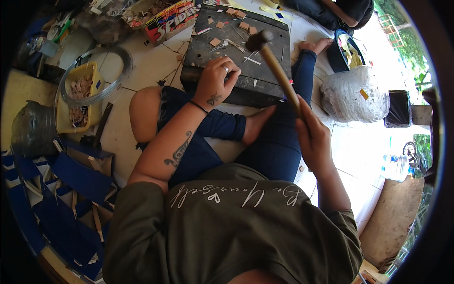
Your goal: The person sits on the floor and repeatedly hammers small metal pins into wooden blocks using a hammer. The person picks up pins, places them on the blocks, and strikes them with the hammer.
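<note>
My right hand (314,138) grips the wooden handle of a hammer (279,72). Its dark metal head is raised over the right part of a low black work block (203,56). My left hand (219,78), with a ring on it, rests at the near left edge of the block. Its fingers are curled closed, and whatever they may hold is hidden. Small square brown pieces (215,42) lie scattered over the block's top, among thin metal rods (248,57) and pale slivers. The hammer head is apart from the block and from my left hand.
My legs fold around the block. At left are a yellow basket (97,102) of brown pieces, a wire coil (126,64), another hammer (103,125) and blue-covered pieces (80,173). A printed box (172,23), dark tub (336,54), plastic-wrapped bundle (354,94) and another person (347,16) surround the far side.
</note>
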`<action>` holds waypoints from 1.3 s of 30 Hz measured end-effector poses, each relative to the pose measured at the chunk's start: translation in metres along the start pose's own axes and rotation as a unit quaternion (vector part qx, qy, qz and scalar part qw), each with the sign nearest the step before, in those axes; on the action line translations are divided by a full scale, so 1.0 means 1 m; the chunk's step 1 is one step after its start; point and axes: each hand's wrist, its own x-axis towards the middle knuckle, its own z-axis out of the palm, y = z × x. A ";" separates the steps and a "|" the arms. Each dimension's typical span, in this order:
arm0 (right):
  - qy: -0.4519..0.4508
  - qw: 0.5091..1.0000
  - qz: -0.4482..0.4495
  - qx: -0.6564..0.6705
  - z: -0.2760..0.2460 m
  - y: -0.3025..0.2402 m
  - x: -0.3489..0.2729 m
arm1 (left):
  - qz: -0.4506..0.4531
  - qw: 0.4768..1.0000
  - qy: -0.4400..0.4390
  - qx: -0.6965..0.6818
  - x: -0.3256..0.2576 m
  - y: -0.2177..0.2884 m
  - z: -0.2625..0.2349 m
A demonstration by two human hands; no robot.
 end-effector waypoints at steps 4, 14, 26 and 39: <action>0.003 0.999 -0.028 -0.022 0.002 0.001 0.001 | -0.008 1.000 0.001 -0.002 0.000 0.000 0.000; 0.009 0.999 -0.048 -0.023 0.001 0.001 0.001 | 0.000 1.000 0.004 -0.004 0.000 0.000 0.000; -0.016 0.999 -0.038 -0.034 0.000 0.000 0.009 | -0.007 1.000 -0.004 -0.005 0.002 -0.001 -0.001; 0.085 0.992 0.005 -0.092 0.016 0.068 0.014 | -0.011 1.000 0.007 0.011 0.002 0.007 -0.005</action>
